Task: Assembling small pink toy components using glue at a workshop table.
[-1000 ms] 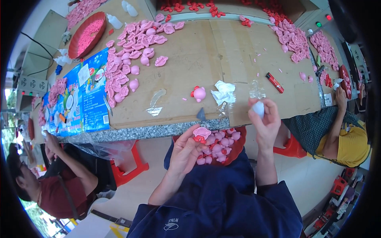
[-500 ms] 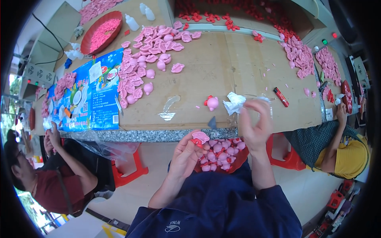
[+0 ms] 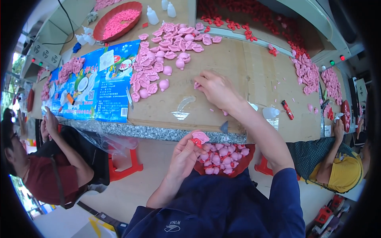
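Observation:
My left hand (image 3: 183,155), above the bowl at the table's front edge, pinches a small toy part: a pink shell-like piece (image 3: 201,137) with a red piece (image 3: 196,142) below it. My right hand (image 3: 217,90) reaches over the middle of the cardboard-covered table, its fingers closed around a small pink piece (image 3: 196,85) mostly hidden by them. A red bowl (image 3: 248,163) beneath my hands holds many round pink parts (image 3: 223,152) with red bits. Beside my right forearm lies a translucent squeeze bottle (image 3: 271,113). A pink ball (image 3: 225,113) is partly hidden under that arm.
Pink shell pieces and balls (image 3: 149,67) lie heaped left of centre, near a blue printed sheet (image 3: 105,109). A red marker-like tube (image 3: 287,110) lies at right. Red parts (image 3: 250,35) fill a box opening at the back. People sit at left (image 3: 59,178) and right (image 3: 345,166).
My right hand has moved left and farther across the table, from beside the white tissue to a small pink piece. The squeeze bottle now shows by my forearm. My left hand keeps its hold.

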A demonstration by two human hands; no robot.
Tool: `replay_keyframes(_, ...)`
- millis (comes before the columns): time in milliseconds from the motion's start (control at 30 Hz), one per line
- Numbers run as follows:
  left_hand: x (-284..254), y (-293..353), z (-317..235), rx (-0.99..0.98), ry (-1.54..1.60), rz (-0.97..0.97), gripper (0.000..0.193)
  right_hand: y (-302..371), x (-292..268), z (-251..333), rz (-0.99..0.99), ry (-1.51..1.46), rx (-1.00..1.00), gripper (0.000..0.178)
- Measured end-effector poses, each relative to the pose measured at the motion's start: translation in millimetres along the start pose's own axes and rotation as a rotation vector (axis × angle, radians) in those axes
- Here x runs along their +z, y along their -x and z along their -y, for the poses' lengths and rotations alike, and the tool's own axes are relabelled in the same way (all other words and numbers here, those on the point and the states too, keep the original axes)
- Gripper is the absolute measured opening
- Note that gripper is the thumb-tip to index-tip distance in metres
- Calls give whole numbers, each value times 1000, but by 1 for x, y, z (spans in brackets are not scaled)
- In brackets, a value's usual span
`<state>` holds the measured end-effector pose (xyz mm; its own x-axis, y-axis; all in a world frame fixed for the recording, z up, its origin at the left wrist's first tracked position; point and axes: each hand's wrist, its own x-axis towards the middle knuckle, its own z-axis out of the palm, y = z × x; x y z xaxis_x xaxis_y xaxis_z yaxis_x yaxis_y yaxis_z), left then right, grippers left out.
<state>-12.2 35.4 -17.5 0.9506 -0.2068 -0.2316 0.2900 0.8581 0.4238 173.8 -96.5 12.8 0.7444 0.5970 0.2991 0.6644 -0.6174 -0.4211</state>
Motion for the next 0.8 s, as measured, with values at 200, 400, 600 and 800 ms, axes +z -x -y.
replay_keyframes(200,-1,-5,-2,-1,27,52,38,19,-12,12,121,5,23,26)
replay_keyframes(400,3,-3,-2,7,-14,28,39,11,-8,2,17,280,-54,26)
replay_keyframes(600,-1,-3,-1,13,-16,4,38,-18,-57,43,419,-484,937,21)
replay_keyframes(800,4,-7,2,6,-38,23,38,15,-33,-2,33,-14,-14,17)
